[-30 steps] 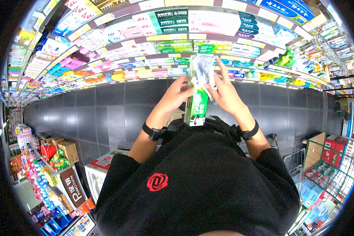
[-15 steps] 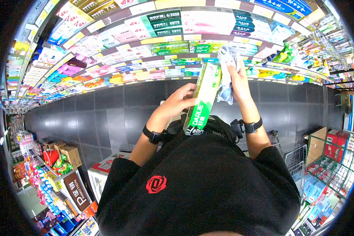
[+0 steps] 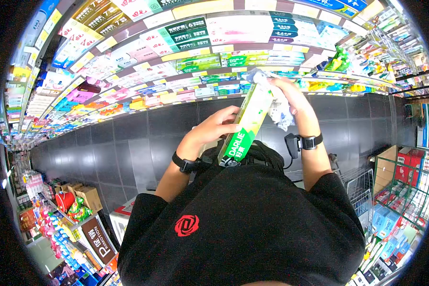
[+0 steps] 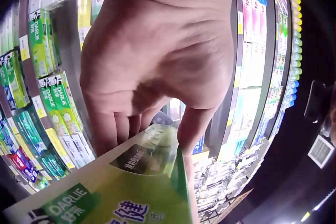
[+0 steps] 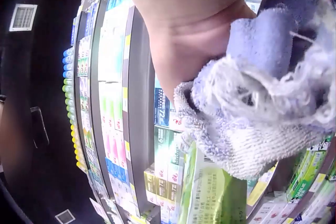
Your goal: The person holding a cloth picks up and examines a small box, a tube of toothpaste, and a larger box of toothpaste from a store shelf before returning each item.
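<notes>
A long green-and-white DARLIE toothpaste box [image 3: 251, 117] slants in front of the chest, its near end close to the black shirt. My left hand [image 3: 213, 127] grips it from the left side, thumb on one face and fingers round the other, as the left wrist view shows around the box [image 4: 131, 187]. Bunched in my right hand [image 3: 298, 97] is a pale grey-blue rag [image 3: 282, 113], pressed at the box's far end. In the right wrist view the frayed, terry-like rag [image 5: 252, 140] covers most of the fingers and overlaps the box [image 5: 215, 198].
Ahead curve shelves of toothpaste cartons [image 3: 238, 28], with more green DARLIE boxes [image 3: 243, 59] on a lower tier. Dark tiled floor [image 3: 167, 124] lies below. A wire cart [image 3: 360, 190] stands at the right, a promotion sign [image 3: 98, 240] and cardboard boxes [image 3: 86, 196] at the left.
The right hand and rag moved from over the box's upper face out to its right side, then back against the far end. The box has tilted rightward; the left hand keeps its grip.
</notes>
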